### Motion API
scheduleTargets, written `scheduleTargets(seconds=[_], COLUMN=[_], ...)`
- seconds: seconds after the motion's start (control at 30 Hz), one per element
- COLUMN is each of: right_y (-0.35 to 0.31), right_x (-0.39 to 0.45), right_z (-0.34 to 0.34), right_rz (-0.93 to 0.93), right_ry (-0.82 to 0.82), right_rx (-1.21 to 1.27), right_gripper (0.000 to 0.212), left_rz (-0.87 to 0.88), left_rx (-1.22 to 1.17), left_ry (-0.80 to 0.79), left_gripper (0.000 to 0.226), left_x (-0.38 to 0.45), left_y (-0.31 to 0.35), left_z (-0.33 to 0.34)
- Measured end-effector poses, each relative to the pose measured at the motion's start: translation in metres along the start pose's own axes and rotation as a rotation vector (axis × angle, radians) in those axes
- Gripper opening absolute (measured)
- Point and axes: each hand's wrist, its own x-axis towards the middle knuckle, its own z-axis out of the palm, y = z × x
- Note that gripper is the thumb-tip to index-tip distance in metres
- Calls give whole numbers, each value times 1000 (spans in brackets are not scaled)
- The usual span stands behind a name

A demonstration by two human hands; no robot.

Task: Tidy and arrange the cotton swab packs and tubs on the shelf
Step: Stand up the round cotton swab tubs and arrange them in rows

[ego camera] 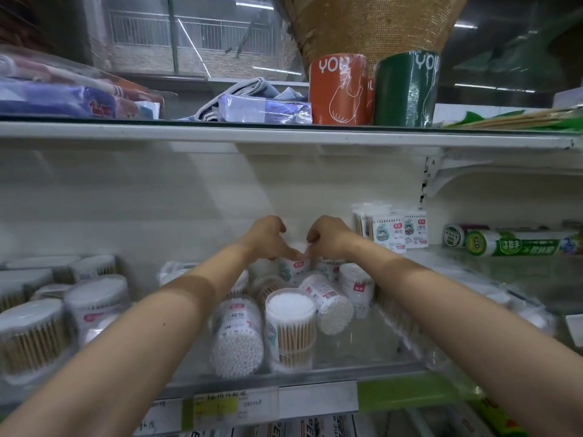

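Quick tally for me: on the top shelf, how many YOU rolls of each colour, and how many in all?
Orange YOU roll: 1
Green YOU roll: 1
Total: 2
A sliver of orange shows between them; I cannot tell whether it is another roll.

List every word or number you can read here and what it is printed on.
"YOU" on the orange roll.
"YO", cut off, on the green roll.
Labels on the cotton swab tubs, the cotton swab packs, the green-and-white rolls and the shelf price tags: too small or blurred to read.
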Motion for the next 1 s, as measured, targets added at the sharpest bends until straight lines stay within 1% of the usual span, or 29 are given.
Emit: scheduleTargets(seconds=[0.17, 0.27, 0.4, 0.6, 0.77, 0.9, 1.0], right_y=[7, 10, 15, 19, 21, 23, 18], right_x=[0, -4, -5, -4, -5, -8, -14], right_z=[-9, -12, -9, -9, -9, -10, -15], right_rz=[-10, 40, 61, 84, 98, 104, 88], right_ry=[29, -50, -88, -72, -42, -53, -51], right_rx=[-130, -216, -250, -261, -264, -277, -268], right_gripper=[41, 46, 42, 38, 31, 34, 44], left_rz=[30, 29, 6, 11, 23, 30, 30], left_rx=[139, 150, 80, 50, 105, 142, 141], left_ry=[-10, -26, -35, -23, -10, 2, -4], left_gripper=[76, 76, 73, 71, 73, 73, 72], left_x=[5, 7, 10, 12, 15, 11, 2], left_y=[-6, -8, -7, -5, -4, -2, 0], left_z=[6, 8, 8, 14, 17, 19, 13])
